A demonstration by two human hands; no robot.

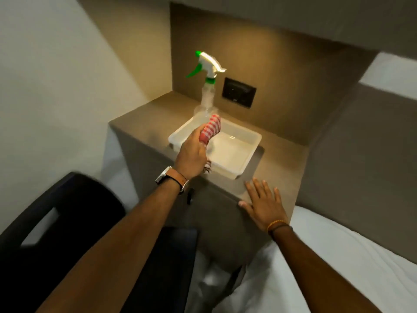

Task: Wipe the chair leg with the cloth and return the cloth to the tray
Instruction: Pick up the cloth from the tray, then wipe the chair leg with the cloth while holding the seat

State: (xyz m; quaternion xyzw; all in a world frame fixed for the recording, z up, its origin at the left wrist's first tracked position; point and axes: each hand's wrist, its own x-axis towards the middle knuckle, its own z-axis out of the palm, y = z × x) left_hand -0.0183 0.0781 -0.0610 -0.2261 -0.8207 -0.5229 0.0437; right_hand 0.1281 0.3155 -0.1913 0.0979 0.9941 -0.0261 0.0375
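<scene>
My left hand (191, 154) is closed around a red-and-white checked cloth (210, 129), bunched up and held over the near left corner of a white plastic tray (246, 159). A loose end of the cloth hangs below my palm by the tray's front rim. The tray sits on a brown bedside unit (140, 127). My right hand (262, 204) lies flat with fingers spread on the unit's front edge, holding nothing. A dark chair (74, 204) stands at the lower left; its backrest and seat show, its legs are hidden.
A clear spray bottle (206, 86) with a white and green trigger head stands at the tray's far left corner. A black wall socket plate (239, 92) is behind it. A white bed (338, 256) fills the lower right. A pale wall runs along the left.
</scene>
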